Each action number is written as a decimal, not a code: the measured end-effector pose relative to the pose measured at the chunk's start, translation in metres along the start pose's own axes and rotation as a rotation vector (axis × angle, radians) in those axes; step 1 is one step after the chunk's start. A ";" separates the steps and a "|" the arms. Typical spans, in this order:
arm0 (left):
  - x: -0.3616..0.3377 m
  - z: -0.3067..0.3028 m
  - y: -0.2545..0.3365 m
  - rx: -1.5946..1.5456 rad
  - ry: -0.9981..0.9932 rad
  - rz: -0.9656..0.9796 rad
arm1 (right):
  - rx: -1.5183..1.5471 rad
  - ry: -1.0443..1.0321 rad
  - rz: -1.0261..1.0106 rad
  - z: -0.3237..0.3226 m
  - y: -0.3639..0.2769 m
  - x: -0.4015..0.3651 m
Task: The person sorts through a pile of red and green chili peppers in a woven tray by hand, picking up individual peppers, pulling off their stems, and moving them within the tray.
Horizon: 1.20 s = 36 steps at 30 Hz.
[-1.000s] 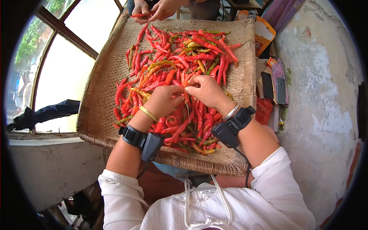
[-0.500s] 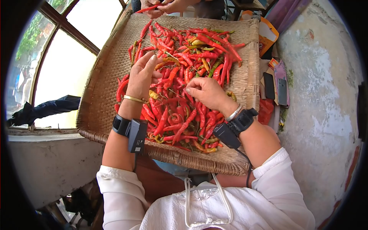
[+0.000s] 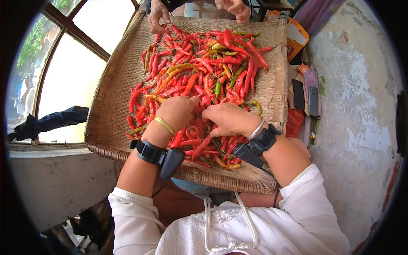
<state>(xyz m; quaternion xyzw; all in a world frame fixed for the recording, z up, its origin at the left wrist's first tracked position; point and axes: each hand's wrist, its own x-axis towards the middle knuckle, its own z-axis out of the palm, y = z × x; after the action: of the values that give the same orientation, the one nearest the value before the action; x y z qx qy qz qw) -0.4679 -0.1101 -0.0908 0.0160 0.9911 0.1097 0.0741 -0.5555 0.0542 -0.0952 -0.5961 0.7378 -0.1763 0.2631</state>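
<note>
A heap of chili peppers [image 3: 199, 78], mostly red with some yellow and green ones, covers much of the woven basket tray [image 3: 117, 102]. My left hand [image 3: 176, 111] is low over the near half of the heap, its fingers curled down and mostly hidden. Close beside it, my right hand [image 3: 231, 120] has bent fingers pointing inward among the peppers. Both hands look closed, but their fingertips and whatever they grip are hidden. A green chili [image 3: 217, 88] lies just beyond them.
Across the tray are another person's hands, one [image 3: 158, 17] at the heap's far edge and one [image 3: 235, 7] beyond the rim. At right lie two phones [image 3: 298, 94] near the wall [image 3: 352, 106]. A dark folded umbrella [image 3: 55, 121] rests by the window at left.
My left hand has dropped from above the heap down and right, onto the peppers. My right hand has lowered slightly toward it. The other person's hands have separated, and their red pepper is no longer visible there.
</note>
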 end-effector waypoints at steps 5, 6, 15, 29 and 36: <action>0.004 -0.005 0.004 0.028 -0.056 -0.004 | -0.081 -0.021 -0.041 0.002 -0.006 -0.005; 0.004 -0.010 0.006 -0.010 -0.068 -0.024 | -0.146 0.032 -0.044 0.008 -0.007 -0.006; 0.006 -0.021 0.002 -0.335 0.271 0.015 | -0.092 0.278 -0.048 -0.004 0.000 -0.001; 0.003 -0.014 0.002 -1.374 -0.119 -0.164 | 0.439 0.392 0.329 -0.023 0.007 0.001; 0.004 -0.013 0.006 -1.320 -0.110 -0.120 | 0.452 0.114 0.223 -0.025 -0.002 -0.003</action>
<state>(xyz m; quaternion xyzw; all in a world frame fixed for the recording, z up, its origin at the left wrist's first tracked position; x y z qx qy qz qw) -0.4740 -0.1071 -0.0781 -0.0824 0.7098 0.6884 0.1248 -0.5685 0.0558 -0.0738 -0.4260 0.7545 -0.3402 0.3654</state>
